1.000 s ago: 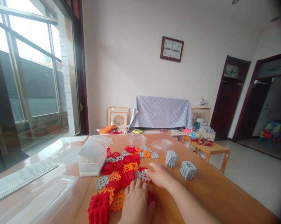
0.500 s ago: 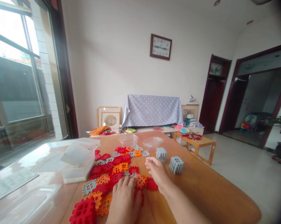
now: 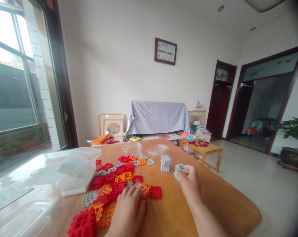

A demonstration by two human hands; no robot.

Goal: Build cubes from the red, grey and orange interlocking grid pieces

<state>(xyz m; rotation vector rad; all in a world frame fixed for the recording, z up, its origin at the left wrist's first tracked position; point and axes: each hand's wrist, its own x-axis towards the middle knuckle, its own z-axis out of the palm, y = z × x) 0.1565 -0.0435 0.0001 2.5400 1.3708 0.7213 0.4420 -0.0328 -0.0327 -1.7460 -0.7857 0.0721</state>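
My right hand (image 3: 191, 182) is closed by thumb and fingers on the near side of a stack of grey interlocking plastic pieces (image 3: 180, 168); its fingers hide part of the stack. To the left stands another stack of grey pieces (image 3: 165, 163), untouched. My left hand (image 3: 129, 205) lies over the near right side of a spread of loose pieces, its fingers resting on red ones (image 3: 119, 187). Orange pieces (image 3: 106, 215) and a grey window piece (image 3: 89, 198) lie beside it. Toward the near left sits a stack of red window pieces (image 3: 82, 223).
A translucent plastic box (image 3: 76, 184) stands left of the pieces. Clear lids or trays (image 3: 157, 149) lie at the table's far side, with another clear tray (image 3: 22, 215) near left. A printed sheet (image 3: 10, 199) is at the left edge. The wooden table (image 3: 225, 200) curves off at the right.
My right hand has moved right, from beside the left grey stack to the right grey stack, and grips there. My left hand stays on the pieces. The view has turned slightly right.
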